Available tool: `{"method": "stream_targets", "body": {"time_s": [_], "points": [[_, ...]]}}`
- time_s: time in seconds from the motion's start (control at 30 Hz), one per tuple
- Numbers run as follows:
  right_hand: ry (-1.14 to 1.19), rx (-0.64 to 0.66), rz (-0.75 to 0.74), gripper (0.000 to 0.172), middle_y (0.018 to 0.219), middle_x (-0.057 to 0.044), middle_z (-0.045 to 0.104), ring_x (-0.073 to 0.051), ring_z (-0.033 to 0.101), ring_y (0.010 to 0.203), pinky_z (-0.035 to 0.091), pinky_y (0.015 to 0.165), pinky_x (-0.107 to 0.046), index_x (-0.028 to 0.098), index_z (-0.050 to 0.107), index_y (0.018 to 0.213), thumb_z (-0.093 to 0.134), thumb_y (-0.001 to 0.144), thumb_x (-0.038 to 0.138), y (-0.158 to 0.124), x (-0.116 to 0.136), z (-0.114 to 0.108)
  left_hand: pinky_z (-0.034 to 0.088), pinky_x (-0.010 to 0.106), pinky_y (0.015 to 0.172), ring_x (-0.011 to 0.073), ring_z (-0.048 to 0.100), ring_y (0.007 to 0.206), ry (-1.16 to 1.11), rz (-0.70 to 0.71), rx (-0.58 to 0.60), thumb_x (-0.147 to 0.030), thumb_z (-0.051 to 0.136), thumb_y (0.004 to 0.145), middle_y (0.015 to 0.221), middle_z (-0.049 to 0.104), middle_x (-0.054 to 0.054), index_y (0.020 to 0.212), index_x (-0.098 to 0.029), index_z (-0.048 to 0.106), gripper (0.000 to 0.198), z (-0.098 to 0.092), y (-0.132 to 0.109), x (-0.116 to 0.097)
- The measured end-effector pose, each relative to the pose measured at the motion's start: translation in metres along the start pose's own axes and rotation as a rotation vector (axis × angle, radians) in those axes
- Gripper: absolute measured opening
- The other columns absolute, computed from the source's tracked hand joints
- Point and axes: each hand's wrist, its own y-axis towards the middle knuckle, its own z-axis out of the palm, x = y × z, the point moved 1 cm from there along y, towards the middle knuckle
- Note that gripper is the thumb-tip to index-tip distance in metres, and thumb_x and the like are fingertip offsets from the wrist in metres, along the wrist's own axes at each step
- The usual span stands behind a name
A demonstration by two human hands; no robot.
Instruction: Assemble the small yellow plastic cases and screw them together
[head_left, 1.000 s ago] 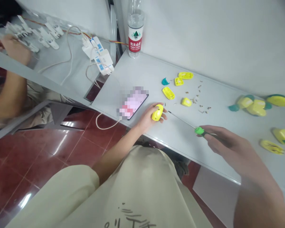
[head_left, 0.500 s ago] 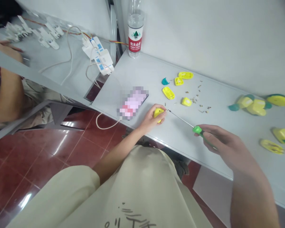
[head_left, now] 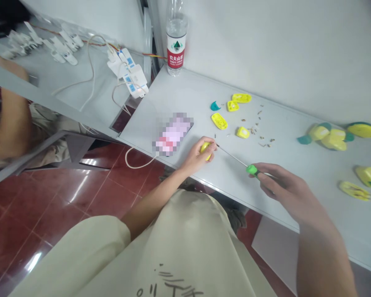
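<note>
My left hand (head_left: 198, 156) is closed around a small yellow plastic part (head_left: 205, 151), which its fingers partly cover. In my right hand (head_left: 281, 181) is a screwdriver (head_left: 252, 169) with a green and dark handle and a long thin shaft. The shaft points left, and its tip is at the fingers of my left hand; whether it touches the yellow part is hidden. Just beyond lie a yellow oval shell (head_left: 219, 121), a yellow block-shaped piece (head_left: 243, 132), another yellow piece (head_left: 233, 106) and a teal piece (head_left: 215, 106). Several small screws (head_left: 253, 131) are scattered to their right.
A phone (head_left: 174, 132) with a white cable lies left of my left hand. A water bottle (head_left: 176, 45) stands at the back corner. More yellow and teal parts (head_left: 334, 139) sit at the right. At far left, another person's arm (head_left: 14, 111) is near a power strip (head_left: 131, 76).
My right hand has moved slightly left with the screwdriver, bringing its tip up to my left hand's fingers. My left hand keeps its hold on the yellow part, which now shows less.
</note>
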Motion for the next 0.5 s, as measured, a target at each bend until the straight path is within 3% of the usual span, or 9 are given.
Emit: {"method": "stream_targets", "body": {"time_s": [0.17,0.3,0.4,0.5], "points": [[0.041,-0.030,-0.014,0.044,0.065,0.003,0.052,-0.013,0.047,0.061,0.039,0.057,-0.029,0.030,0.065,0.121,0.068,0.085,0.055,0.008,-0.003,-0.001,0.035,0.018,0.052,0.0020,0.048,0.056,0.023,0.004,0.020,-0.051,0.062,0.090,0.090,0.055,-0.002,0.095,-0.021,0.052,0.033,0.001,-0.002,-0.003],[0.107,-0.090,-0.126,0.035,0.061,0.005,0.051,-0.011,0.046,0.051,0.037,0.048,-0.027,0.026,0.063,0.097,0.076,0.078,0.053,0.026,0.017,0.014,0.037,0.019,0.056,0.0032,0.048,0.059,0.087,-0.016,0.043,-0.053,0.063,0.088,0.088,0.056,-0.002,0.096,-0.021,0.053,0.035,0.001,-0.003,-0.002],[0.118,-0.081,-0.307,0.037,0.081,-0.001,0.065,-0.011,0.049,0.053,0.042,0.047,-0.029,0.026,0.061,0.095,0.078,0.075,0.051,0.043,0.037,0.033,0.037,0.020,0.058,0.0052,0.047,0.059,0.133,-0.019,0.072,-0.056,0.062,0.088,0.076,0.053,-0.004,0.098,-0.021,0.053,0.037,0.000,-0.004,0.001],[0.106,-0.065,-0.463,0.035,0.102,-0.005,0.072,-0.015,0.061,0.067,0.052,0.060,-0.032,0.027,0.059,0.098,0.077,0.077,0.048,0.060,0.046,0.048,0.037,0.021,0.059,0.0070,0.046,0.059,0.163,-0.015,0.110,-0.058,0.059,0.090,0.066,0.048,-0.005,0.099,-0.021,0.054,0.038,-0.002,-0.005,0.001]]}}
